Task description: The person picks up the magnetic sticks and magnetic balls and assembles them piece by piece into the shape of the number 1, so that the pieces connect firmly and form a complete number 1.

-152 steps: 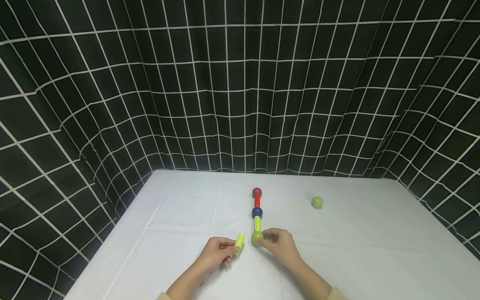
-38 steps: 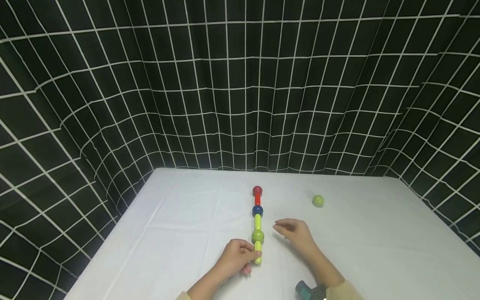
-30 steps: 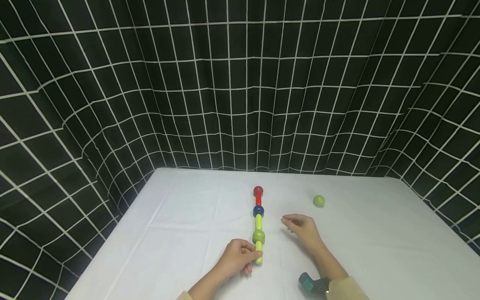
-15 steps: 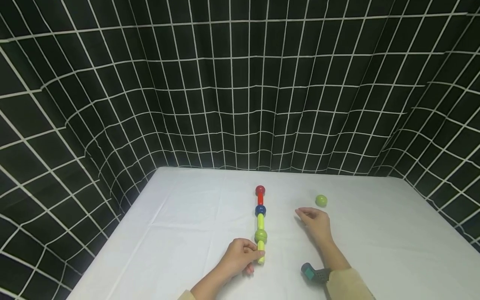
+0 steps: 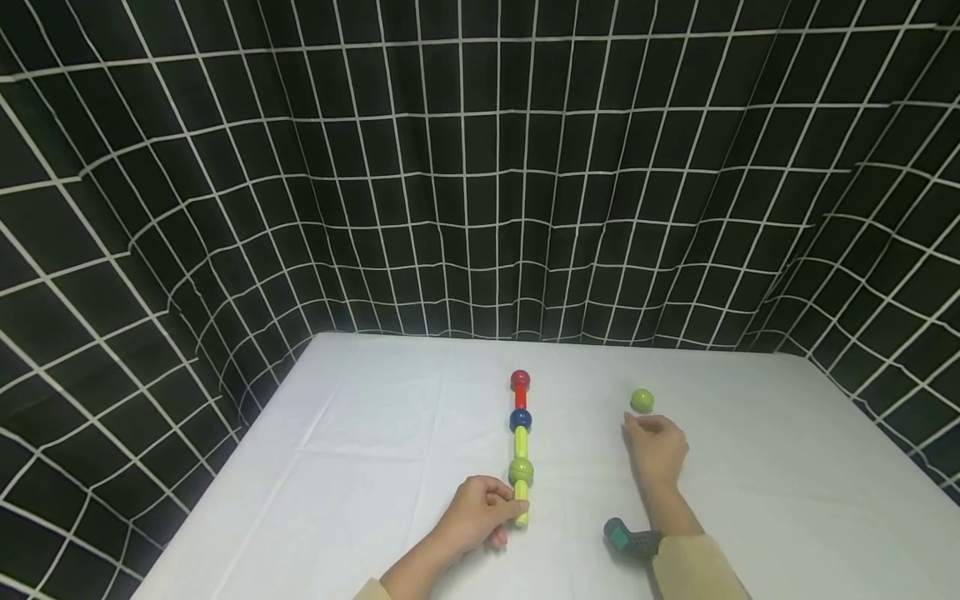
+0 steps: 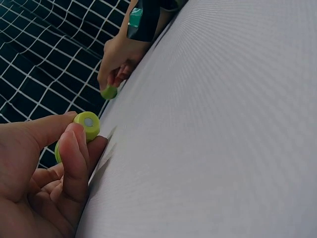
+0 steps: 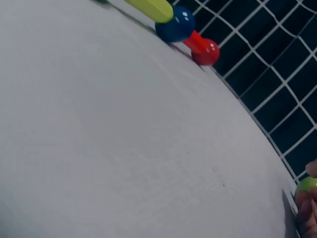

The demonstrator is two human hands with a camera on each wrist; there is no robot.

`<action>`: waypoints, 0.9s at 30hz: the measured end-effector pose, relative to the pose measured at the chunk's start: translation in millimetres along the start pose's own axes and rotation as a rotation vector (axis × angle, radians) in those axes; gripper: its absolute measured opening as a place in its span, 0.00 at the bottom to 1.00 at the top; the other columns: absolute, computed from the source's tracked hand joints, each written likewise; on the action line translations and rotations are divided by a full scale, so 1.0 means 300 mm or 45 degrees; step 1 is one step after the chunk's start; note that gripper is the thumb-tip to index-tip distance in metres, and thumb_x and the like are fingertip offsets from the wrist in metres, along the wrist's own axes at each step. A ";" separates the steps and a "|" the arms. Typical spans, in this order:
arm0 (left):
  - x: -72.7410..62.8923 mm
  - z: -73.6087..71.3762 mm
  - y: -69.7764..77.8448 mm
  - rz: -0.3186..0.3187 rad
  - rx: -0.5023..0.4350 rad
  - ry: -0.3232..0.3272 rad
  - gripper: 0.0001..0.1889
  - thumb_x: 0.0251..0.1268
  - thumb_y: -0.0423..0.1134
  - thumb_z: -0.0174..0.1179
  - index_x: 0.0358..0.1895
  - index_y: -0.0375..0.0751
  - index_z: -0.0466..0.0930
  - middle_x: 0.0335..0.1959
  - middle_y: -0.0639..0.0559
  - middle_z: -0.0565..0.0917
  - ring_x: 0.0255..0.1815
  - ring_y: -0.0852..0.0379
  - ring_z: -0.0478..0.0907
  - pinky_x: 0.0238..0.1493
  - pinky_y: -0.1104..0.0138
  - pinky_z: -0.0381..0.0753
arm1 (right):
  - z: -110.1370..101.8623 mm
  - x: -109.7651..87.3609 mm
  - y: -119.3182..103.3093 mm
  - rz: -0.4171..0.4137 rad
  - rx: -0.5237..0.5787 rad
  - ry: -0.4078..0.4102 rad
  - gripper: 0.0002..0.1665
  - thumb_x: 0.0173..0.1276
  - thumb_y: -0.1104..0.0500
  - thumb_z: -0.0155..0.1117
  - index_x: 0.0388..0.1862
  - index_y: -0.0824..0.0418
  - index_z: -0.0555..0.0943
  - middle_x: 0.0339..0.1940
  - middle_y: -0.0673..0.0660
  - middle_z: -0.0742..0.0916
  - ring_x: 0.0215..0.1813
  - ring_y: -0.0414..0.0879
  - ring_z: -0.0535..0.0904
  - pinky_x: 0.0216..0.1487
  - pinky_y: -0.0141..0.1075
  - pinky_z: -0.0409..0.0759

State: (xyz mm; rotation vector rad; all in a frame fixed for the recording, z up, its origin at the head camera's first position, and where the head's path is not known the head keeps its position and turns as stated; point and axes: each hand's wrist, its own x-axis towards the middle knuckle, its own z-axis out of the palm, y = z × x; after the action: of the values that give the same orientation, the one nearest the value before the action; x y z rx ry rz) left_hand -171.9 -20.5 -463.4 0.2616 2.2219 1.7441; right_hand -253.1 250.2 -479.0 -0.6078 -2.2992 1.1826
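Observation:
My left hand (image 5: pixel 476 512) pinches the near yellow-green stick (image 5: pixel 522 504) between thumb and fingers; its end shows a round metal disc in the left wrist view. This stick's far end meets a green ball (image 5: pixel 521 471), part of a straight line on the table. Beyond come another yellow-green stick (image 5: pixel 521 442), a blue ball (image 5: pixel 521 419), a red stick (image 5: pixel 521 397) and a red ball (image 5: pixel 520 380). My right hand (image 5: pixel 660 450) reaches to a loose green ball (image 5: pixel 642 400), fingertips right at its near side and thumb apart from the fingers, overlapping it in both wrist views.
A white cloth (image 5: pixel 360 467) covers the table. Dark curtain (image 5: pixel 480 208) with a white grid surrounds its back and sides. A dark grey device with a teal patch (image 5: pixel 626 537) is strapped at the right wrist.
The left hand has brought its stick to the near end of the line. My right hand has left the line's green ball and moved right and away to the loose green ball.

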 end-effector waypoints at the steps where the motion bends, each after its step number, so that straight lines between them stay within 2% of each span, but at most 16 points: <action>1: -0.001 -0.001 0.001 0.002 -0.001 0.001 0.16 0.55 0.41 0.65 0.38 0.30 0.78 0.14 0.55 0.77 0.08 0.67 0.69 0.11 0.78 0.69 | 0.001 0.006 0.002 0.017 0.009 0.021 0.21 0.65 0.50 0.60 0.43 0.69 0.78 0.40 0.69 0.84 0.42 0.58 0.79 0.44 0.48 0.77; 5: 0.002 -0.001 0.000 0.001 -0.006 0.000 0.16 0.55 0.41 0.65 0.38 0.30 0.78 0.14 0.55 0.77 0.08 0.67 0.69 0.11 0.78 0.69 | 0.000 0.025 0.008 0.092 0.037 0.065 0.24 0.65 0.50 0.59 0.49 0.69 0.75 0.44 0.69 0.82 0.45 0.60 0.79 0.47 0.50 0.76; 11: 0.002 -0.002 -0.001 0.005 0.002 -0.004 0.15 0.55 0.41 0.65 0.38 0.30 0.78 0.14 0.56 0.77 0.08 0.67 0.69 0.11 0.78 0.69 | -0.006 0.052 0.007 0.162 0.090 0.030 0.31 0.67 0.47 0.57 0.61 0.67 0.69 0.57 0.68 0.77 0.57 0.62 0.74 0.57 0.54 0.72; 14: 0.003 -0.002 -0.002 -0.002 -0.001 -0.009 0.15 0.55 0.41 0.65 0.37 0.31 0.78 0.14 0.56 0.77 0.08 0.67 0.69 0.11 0.78 0.69 | -0.003 0.068 0.009 0.159 0.083 0.014 0.33 0.67 0.46 0.56 0.63 0.66 0.67 0.60 0.68 0.74 0.59 0.63 0.72 0.58 0.54 0.71; 22: 0.004 -0.003 -0.005 -0.001 0.000 -0.007 0.14 0.55 0.41 0.65 0.37 0.32 0.78 0.13 0.56 0.76 0.08 0.68 0.69 0.11 0.78 0.68 | 0.009 0.099 0.001 0.114 0.039 -0.027 0.33 0.67 0.48 0.57 0.64 0.67 0.67 0.61 0.70 0.74 0.59 0.64 0.72 0.58 0.53 0.72; 27: 0.005 -0.003 -0.004 0.001 -0.002 -0.006 0.14 0.55 0.41 0.65 0.36 0.32 0.78 0.14 0.56 0.76 0.08 0.67 0.69 0.11 0.78 0.68 | 0.010 0.112 -0.008 0.092 0.055 -0.043 0.34 0.66 0.50 0.59 0.64 0.68 0.66 0.61 0.71 0.73 0.62 0.65 0.69 0.62 0.56 0.67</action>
State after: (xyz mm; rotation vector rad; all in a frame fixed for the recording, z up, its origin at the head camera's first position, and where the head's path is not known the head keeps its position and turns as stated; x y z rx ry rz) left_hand -173.4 -21.0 -464.6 0.2658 2.2176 1.7433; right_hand -281.6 266.6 -471.5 -0.6648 -2.2905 1.2817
